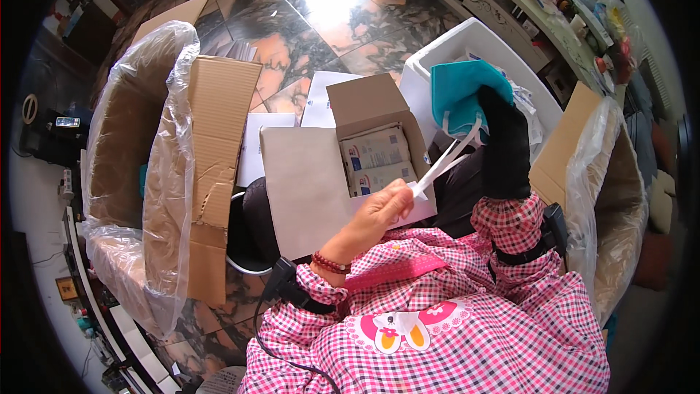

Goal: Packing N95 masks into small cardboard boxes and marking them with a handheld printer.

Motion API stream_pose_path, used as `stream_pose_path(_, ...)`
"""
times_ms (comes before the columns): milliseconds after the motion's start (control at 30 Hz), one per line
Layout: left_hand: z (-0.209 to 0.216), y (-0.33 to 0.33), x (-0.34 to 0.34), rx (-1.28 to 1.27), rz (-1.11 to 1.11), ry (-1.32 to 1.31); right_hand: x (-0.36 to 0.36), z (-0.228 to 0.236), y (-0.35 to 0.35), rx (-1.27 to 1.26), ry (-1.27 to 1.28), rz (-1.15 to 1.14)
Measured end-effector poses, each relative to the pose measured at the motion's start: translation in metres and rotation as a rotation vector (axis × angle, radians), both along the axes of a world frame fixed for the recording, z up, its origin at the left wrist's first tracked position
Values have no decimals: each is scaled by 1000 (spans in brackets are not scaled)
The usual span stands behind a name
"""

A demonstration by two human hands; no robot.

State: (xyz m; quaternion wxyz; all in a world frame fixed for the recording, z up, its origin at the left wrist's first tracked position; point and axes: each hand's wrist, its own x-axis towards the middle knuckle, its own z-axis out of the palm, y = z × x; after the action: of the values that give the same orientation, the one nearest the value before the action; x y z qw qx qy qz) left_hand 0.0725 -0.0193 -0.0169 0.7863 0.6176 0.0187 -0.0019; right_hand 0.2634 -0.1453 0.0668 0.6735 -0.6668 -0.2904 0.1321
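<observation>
My left hand is closed, pinching the ends of white elastic straps and pulling them taut toward me. The straps run up to a teal cloth piece that looks like a folded face mask. My right hand, covered in a black glove, grips that mask from its right side; its fingers are mostly hidden. Just beyond my left hand, an open carton with wide flaps sits by my dark-clad knees. Flat printed packets lie in it.
A white foam box holding white strapped items stands behind the mask. Large plastic-lined cardboard boxes flank me, one at left and one at right. A cluttered shelf lines the far right. White flat boxes lie on the marbled floor.
</observation>
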Motion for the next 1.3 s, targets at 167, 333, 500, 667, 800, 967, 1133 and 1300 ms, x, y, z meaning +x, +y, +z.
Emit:
stream_pose_path(167, 3, 2, -7, -354, 2, 118, 1, 3, 5, 286, 257, -135)
stream_pose_path(333, -1, 13, -17, -296, 112, 181, 43, -31, -31, 540, 592, -15)
stream_pose_path(500, -1, 11, -6, -360, 117, 222, -21, -38, -21, 158, 575, 322)
stream_pose_path(667, -3, 9, 1, -314, 235, 107, -33, 1, -4, -356, 40, 586)
stream_pose_path(800, 12, 16, 6, 343, 335, -38, -46, -27, -5, -574, 17, 726)
stream_pose_path(967, 17, 23, -2, 746, 295, -15, -50, -34, -12, -728, 73, 808)
stream_pose_path(1133, -1, 14, -1, 448, 199, 76, -53, -38, -22, -540, 290, 725)
stream_pose_path(1300, -14, 1, 2, 266, 167, 76, -54, -54, -31, -593, 344, 699)
